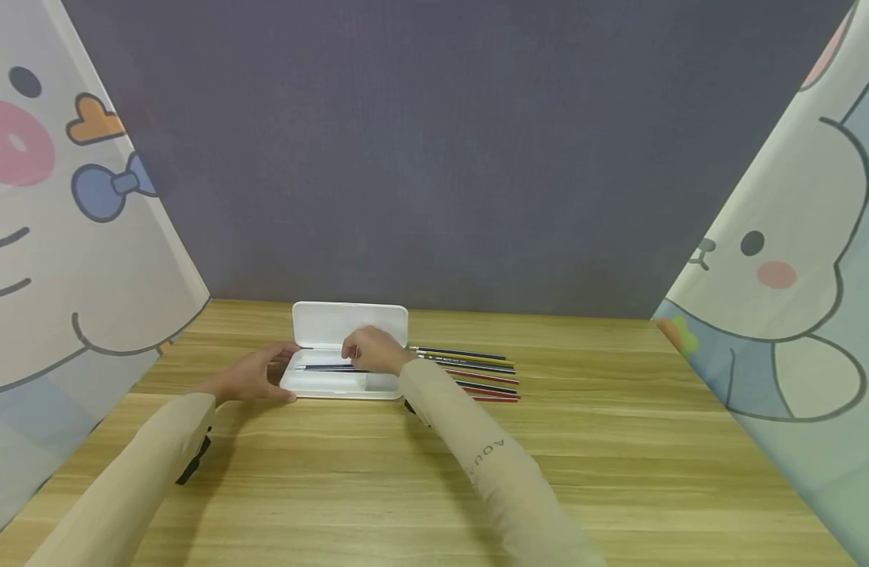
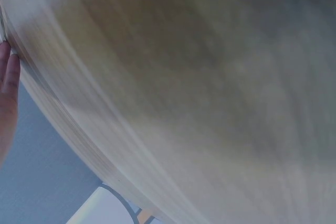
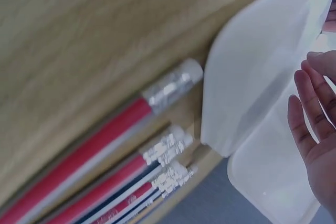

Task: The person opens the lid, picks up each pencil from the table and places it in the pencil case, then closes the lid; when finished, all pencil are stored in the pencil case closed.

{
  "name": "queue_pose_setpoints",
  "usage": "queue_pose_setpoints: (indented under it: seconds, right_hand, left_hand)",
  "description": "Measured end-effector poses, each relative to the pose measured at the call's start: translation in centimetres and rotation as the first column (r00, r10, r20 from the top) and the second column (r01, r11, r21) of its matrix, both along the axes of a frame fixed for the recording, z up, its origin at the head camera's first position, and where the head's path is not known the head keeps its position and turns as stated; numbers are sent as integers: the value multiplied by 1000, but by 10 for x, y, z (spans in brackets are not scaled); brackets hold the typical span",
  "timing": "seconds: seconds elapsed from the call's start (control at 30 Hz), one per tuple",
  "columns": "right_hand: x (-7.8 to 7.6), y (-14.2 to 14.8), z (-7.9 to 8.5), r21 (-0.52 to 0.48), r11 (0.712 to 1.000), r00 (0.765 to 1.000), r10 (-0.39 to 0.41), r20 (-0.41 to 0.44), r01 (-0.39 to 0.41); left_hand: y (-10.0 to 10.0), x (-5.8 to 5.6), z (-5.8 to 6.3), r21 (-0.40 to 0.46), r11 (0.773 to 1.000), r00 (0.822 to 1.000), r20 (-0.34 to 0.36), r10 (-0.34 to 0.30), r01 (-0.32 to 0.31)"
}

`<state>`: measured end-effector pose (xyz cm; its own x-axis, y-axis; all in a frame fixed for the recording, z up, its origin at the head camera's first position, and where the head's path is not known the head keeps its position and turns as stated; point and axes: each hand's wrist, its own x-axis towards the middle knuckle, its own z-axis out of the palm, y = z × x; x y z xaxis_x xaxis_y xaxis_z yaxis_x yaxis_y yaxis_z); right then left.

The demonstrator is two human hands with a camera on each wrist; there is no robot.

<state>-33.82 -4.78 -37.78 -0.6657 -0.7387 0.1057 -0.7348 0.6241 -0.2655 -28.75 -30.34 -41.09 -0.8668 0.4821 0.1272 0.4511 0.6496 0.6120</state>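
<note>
Sleeves [image 1: 508,472] foremost, hands [image 1: 250,376] [image 1: 374,351] over and seemingly gripping case [image 1: 317,321]

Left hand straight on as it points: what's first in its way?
The left hand would likely meet the left end of the white case, which it seems to be touching.

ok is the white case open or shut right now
Open. The white case has its lid raised at the back, and at least one dark pencil shows inside.
</note>
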Motion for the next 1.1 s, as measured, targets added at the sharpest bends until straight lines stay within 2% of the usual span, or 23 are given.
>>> queue_pose_setpoints:
  seconds: [0.33,0.6,0.7,0.9,1.1]
  right_hand:
    - [8,19,17,46,999,1000,23,8,-24]
    - [20,47,22,39,994,995,101,5,-101]
    - [24,59,22,37,993,994,111,4,-111]
    - [28,87,19,-2,997,996,80,30,-80]
    - [30,115,14,-50,992,993,116,-8,-116]
  left_hand:
    - [1,0,-1,-17,1000,1000,-3,9,-9]
    - [0,1,1,-17,1000,1000,2,6,-6]
    - [-1,0,-1,-15,1000,1000,-11,2,-2]
    - [-4,-3,-5,-17,1000,1000,0,1,-1]
    - [-1,0,0,-38,999,1000,23,11,-10]
